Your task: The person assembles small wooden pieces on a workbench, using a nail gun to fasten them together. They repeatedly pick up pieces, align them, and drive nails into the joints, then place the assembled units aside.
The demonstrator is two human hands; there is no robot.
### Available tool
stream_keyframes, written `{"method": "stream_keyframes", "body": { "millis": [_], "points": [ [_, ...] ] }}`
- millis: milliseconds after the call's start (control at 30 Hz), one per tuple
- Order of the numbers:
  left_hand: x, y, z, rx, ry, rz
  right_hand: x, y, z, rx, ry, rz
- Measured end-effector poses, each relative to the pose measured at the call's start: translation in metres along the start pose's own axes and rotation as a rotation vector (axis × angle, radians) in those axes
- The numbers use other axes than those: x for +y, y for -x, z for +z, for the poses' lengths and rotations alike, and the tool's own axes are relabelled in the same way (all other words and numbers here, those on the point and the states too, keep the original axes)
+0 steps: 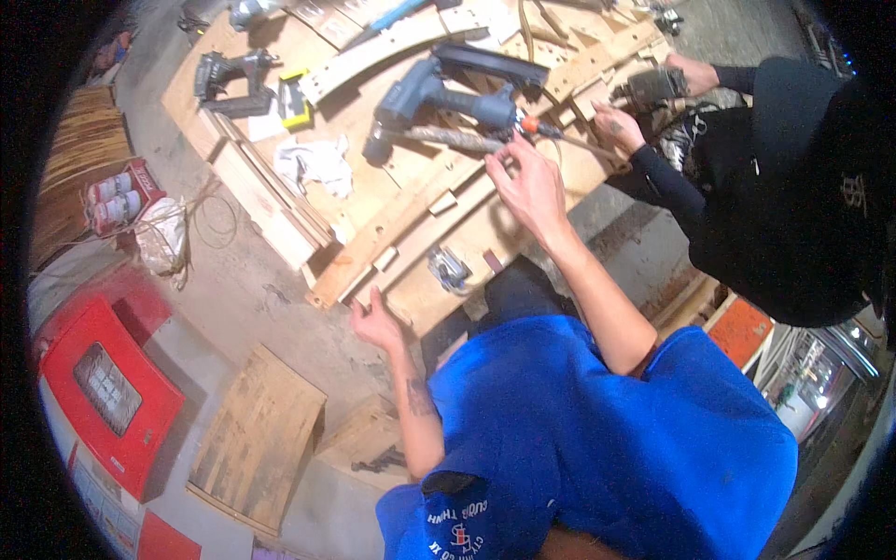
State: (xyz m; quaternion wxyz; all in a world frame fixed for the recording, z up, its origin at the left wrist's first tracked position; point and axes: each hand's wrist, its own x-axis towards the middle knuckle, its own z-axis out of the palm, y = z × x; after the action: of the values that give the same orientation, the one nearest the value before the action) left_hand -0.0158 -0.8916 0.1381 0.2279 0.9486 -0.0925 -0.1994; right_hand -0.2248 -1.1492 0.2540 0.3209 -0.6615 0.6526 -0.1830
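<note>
At the near-left corner of the workbench (420,313), my left hand (377,325) has thumb and fingers on the end of a long wooden strip (397,278). My right hand (532,187) is higher up, its thumb and forefinger closed at the end of the mottled handle of a hammer (453,139). The hammer's dark head lies to the left. Just beyond it rests a grey-blue nail gun (411,98), its orange hose fitting close to my right fingertips. A small metal clamp-like tool (449,269) lies on the bench between my hands.
A co-worker in black (793,196) works at the right with a dark power tool (651,86). Another nail gun (233,82), a white cloth (315,166) and a curved wooden piece (392,61) lie on the bench. A red cabinet (112,397) and wooden box (257,439) stand lower left.
</note>
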Motion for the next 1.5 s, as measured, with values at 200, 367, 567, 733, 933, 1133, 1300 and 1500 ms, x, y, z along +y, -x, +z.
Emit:
{"method": "stream_keyframes", "body": {
  "millis": [200, 367, 567, 733, 933, 1133, 1300, 1500],
  "points": [
    [0.026, 0.016, -0.005, 0.054, 0.384, -0.017, -0.007, 0.003, -0.013, -0.164, 0.155, 0.019],
    [0.028, 0.011, -0.007, -0.012, 0.462, -0.221, -0.053, -0.036, -0.018, -0.04, -0.088, -0.273],
    [0.003, 0.034, -0.02, 0.112, 0.201, -0.128, -0.133, -0.251, 0.115, 0.096, 0.192, -0.497],
    [-0.03, 0.066, -0.058, 0.116, 0.06, -0.054, -0.128, -0.331, 0.21, -0.169, 0.605, -0.209],
    [-0.084, 0.068, -0.064, 0.115, 0.093, -0.281, -0.137, -0.326, 0.215, -0.148, 0.664, -0.208],
    [-0.119, 0.072, -0.084, 0.126, 0.16, -0.199, -0.195, -0.291, 0.138, -0.004, 0.372, -0.578],
    [-0.114, 0.057, -0.095, 0.167, 0.112, -0.125, -0.198, -0.157, 0.08, -0.062, 0.188, -0.764],
    [-0.055, 0.022, -0.079, 0.057, -0.109, 0.595, -0.108, 0.05, 0.125, -0.396, 0.556, -0.591]
  ]
}}
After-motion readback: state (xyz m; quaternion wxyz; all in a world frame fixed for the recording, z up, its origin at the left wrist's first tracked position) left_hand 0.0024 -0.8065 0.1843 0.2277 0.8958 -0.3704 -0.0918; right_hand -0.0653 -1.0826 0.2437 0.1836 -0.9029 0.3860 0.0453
